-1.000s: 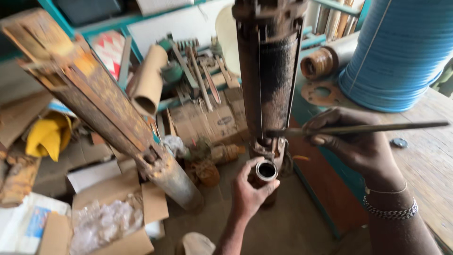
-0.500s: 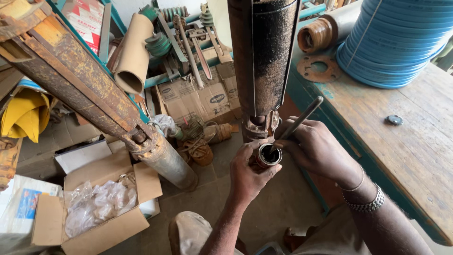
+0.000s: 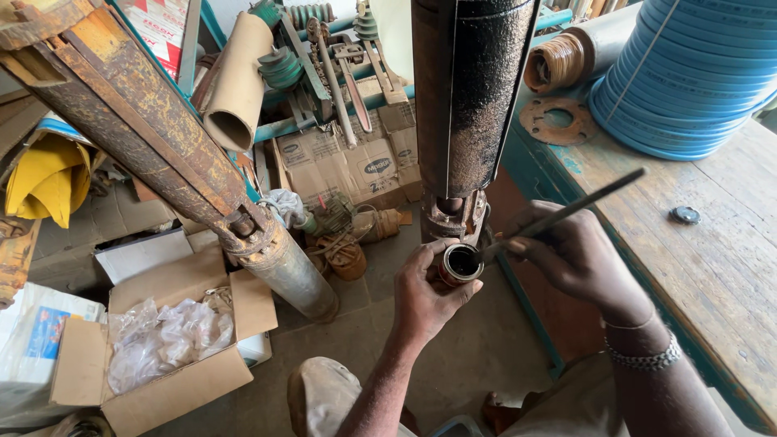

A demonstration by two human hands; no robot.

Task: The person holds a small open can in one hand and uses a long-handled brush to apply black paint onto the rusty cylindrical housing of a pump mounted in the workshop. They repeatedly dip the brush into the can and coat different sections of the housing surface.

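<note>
My left hand (image 3: 425, 291) grips a short metal sleeve (image 3: 460, 263) with a dark hollow bore, held just below the lower end of a tall black pump body (image 3: 469, 97). My right hand (image 3: 571, 255) pinches a thin dark rod (image 3: 579, 206) that slants up to the right; its lower tip rests at the sleeve's rim. The rusty fitting (image 3: 452, 217) at the pump's foot sits directly above the sleeve.
A rusty yellow pump column (image 3: 154, 137) leans at the left, ending in a grey pipe (image 3: 291, 275). An open cardboard box (image 3: 174, 340) of plastic bags lies below it. At the right stands a wooden bench (image 3: 696, 251) with blue coiled hose (image 3: 688, 73) and a flange ring (image 3: 554, 121).
My right hand has drawn the rod back and tilted it flatter, its tip moving from inside the sleeve to its rim. The left hand has kept its grip.
</note>
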